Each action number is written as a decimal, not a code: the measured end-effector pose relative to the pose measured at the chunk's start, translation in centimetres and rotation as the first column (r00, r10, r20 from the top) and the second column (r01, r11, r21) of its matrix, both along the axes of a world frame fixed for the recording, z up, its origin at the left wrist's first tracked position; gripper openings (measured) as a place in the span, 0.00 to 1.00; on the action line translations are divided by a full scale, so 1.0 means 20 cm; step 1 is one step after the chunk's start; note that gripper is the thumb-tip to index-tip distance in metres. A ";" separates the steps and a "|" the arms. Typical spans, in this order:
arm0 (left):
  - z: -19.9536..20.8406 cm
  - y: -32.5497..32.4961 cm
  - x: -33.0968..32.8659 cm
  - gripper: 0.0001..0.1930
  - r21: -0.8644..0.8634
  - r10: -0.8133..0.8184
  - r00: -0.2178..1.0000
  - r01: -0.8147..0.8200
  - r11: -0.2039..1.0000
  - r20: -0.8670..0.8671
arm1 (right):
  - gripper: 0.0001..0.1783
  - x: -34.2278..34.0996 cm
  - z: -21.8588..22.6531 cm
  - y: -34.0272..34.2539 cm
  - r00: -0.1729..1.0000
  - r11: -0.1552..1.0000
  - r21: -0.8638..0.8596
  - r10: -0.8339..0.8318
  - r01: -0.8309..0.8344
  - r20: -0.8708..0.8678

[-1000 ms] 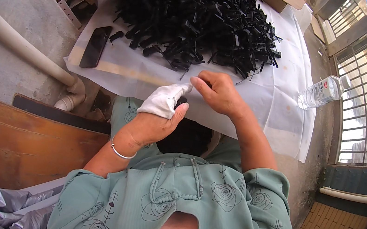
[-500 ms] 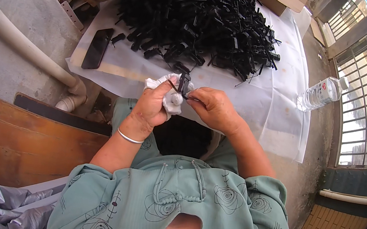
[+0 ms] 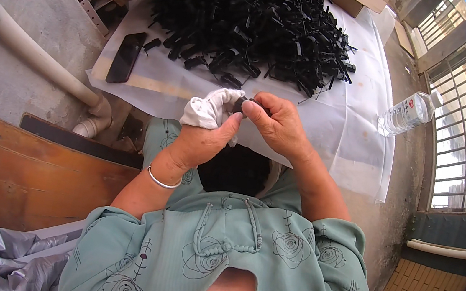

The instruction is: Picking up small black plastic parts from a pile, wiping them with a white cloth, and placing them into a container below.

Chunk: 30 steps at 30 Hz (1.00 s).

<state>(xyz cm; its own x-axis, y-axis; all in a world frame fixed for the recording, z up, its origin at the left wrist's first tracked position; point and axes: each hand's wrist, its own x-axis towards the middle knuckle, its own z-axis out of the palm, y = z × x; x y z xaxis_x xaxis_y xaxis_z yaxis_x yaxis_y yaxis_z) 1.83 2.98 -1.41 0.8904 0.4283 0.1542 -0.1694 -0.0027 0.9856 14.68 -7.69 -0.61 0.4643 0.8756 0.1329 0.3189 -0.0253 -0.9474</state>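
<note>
We are looking down on a wide white plastic sheet (image 3: 331,123) spread over the work surface, its near edge hanging just beyond our knees. Heaped across its far half is a big tangled pile of black plastic strips (image 3: 256,24), jagged and matte, with loose pieces spilling toward us. At the left edge of the sheet lies a flat black rectangular phone (image 3: 126,56), well apart from the hands; off the right edge stands a clear ribbed plastic water bottle (image 3: 407,113) on bare concrete. A pale round drainpipe (image 3: 37,58) runs along the left, above a worn orange-brown wooden board (image 3: 32,177).

Now the hands, meeting over the sheet's near edge. Our left hand (image 3: 201,141) is curled round a soft crumpled white cloth (image 3: 211,107), thumb raised toward the right hand. Our right hand (image 3: 277,125) has its fingertips pressed together, pinching a small black plastic piece (image 3: 240,103) that sits between those fingertips and the cloth, touching both. Open sheet lies to the right of the hands.
</note>
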 end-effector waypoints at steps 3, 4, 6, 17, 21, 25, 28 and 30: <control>-0.02 0.00 0.00 0.13 -0.018 0.103 0.994 -0.103 0.994 -0.039 | 0.16 -0.03 -0.02 -0.02 0.977 0.994 0.091 0.044 -0.064 0.208; -0.02 -0.01 0.00 0.13 0.156 0.167 0.986 -0.163 0.974 -0.015 | 0.16 -0.03 -0.02 -0.01 0.977 0.994 0.089 0.045 -0.065 0.208; -0.03 -0.01 0.01 0.13 0.323 0.220 0.975 -0.215 0.921 0.021 | 0.16 -0.04 -0.01 0.01 0.974 0.997 -0.058 0.060 -0.048 0.218; -0.05 0.04 0.02 0.17 0.065 0.092 0.987 -0.101 0.993 0.129 | 0.12 -0.01 -0.04 -0.01 0.995 0.996 0.090 -0.031 0.022 0.095; -0.02 0.04 0.00 0.15 -0.171 0.074 0.997 -0.077 0.982 -0.019 | 0.07 0.03 -0.04 -0.05 0.962 0.996 -0.071 0.070 -0.053 0.266; -0.02 0.03 -0.01 0.15 -0.065 0.050 0.993 -0.057 0.996 -0.110 | 0.05 0.02 0.00 -0.04 0.979 0.996 0.046 0.060 -0.070 0.196; -0.05 0.01 0.01 0.16 0.205 -0.013 1.000 0.007 0.979 0.028 | 0.06 0.01 -0.03 -0.02 0.997 0.997 -0.027 0.074 -0.075 -0.029; -0.03 0.01 -0.01 0.16 0.114 -0.020 0.999 0.023 0.993 -0.026 | 0.07 0.00 -0.01 -0.02 0.997 0.996 -0.043 0.077 -0.078 -0.014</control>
